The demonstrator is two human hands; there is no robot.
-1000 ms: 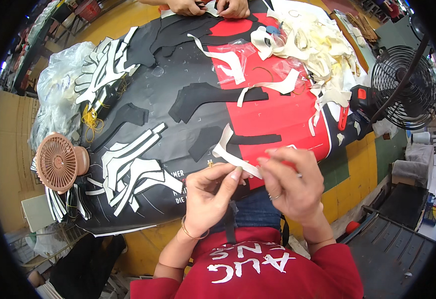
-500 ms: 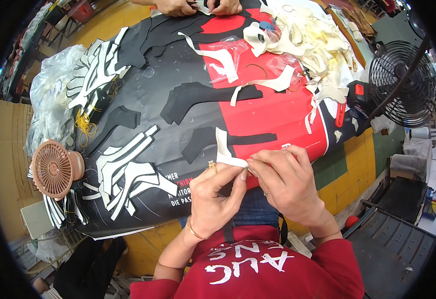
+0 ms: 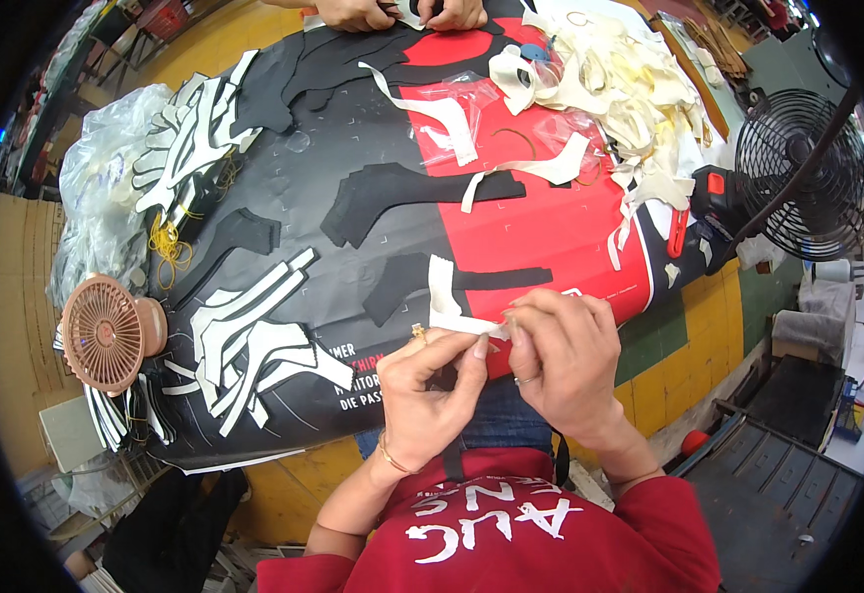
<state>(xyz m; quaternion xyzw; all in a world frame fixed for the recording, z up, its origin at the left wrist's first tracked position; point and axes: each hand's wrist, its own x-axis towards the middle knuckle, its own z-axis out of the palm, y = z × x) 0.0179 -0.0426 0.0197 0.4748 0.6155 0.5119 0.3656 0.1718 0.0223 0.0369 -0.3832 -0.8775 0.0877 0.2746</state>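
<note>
A white curved cut piece (image 3: pixel 442 294), like fabric or backing, is pinched between both my hands near the front edge of the table. My left hand (image 3: pixel 430 381) grips its lower edge between thumb and fingers. At its right end, the fingertips of my right hand (image 3: pixel 568 361) close on it. Just beyond lies a black cut piece (image 3: pixel 397 287) with a long strip reaching right. Farther back, another black piece (image 3: pixel 373 198) lies flat, with a white curved strip (image 3: pixel 551 166) across its right end. The edge between my fingertips is too small to make out.
White pieces with black edges (image 3: pixel 254 346) are heaped left, beside a pink fan (image 3: pixel 106 331). Cream scraps (image 3: pixel 640 99) pile up at the back right, near a black fan (image 3: pixel 803 168) and a red cutter (image 3: pixel 678 233). Another person's hands (image 3: pixel 452 12) work at the far edge.
My right hand has shifted slightly to the right, its fingertips a little apart from my left ones. The white piece now lies flatter between them.
</note>
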